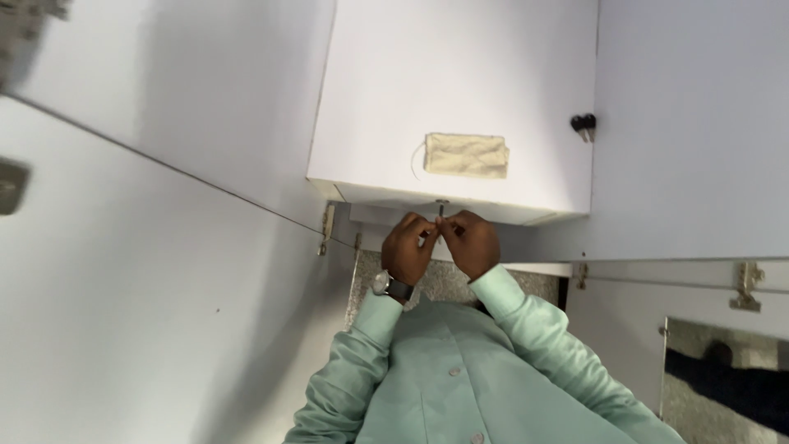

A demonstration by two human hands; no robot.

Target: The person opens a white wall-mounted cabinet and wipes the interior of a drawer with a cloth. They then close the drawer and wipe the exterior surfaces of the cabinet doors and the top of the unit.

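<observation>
Two hands meet close together at the middle of the view, fingertips bunched around a small thin dark metal screw or pin point(441, 210) that stands upright at the lower edge of a white laminated cabinet box point(460, 90). The left hand point(408, 249), with a silver wristwatch on a dark strap point(391, 286) at its wrist, has its fingers curled and pinched in toward the base of the pin; whether it actually grips the pin or only steadies it cannot be told at this size. The right hand point(472, 243) mirrors it, fingers folded and pressed in from the other side, touching or almost touching the left. Both arms wear a pale mint-green buttoned shirt point(448, 378), which fills the lower middle of the frame. Just behind the wrists lies a strip of speckled grey stone counter point(448, 284). On the face of the cabinet box, above the hands, is a rectangular patch of beige tape or cloth point(466, 154). To the right, a wide white cabinet door point(690, 131) carries a small black round knob point(583, 123). A large white panel point(123, 271) fills the left side, with small brass-coloured hinges point(327, 230) near where it meets the box.
</observation>
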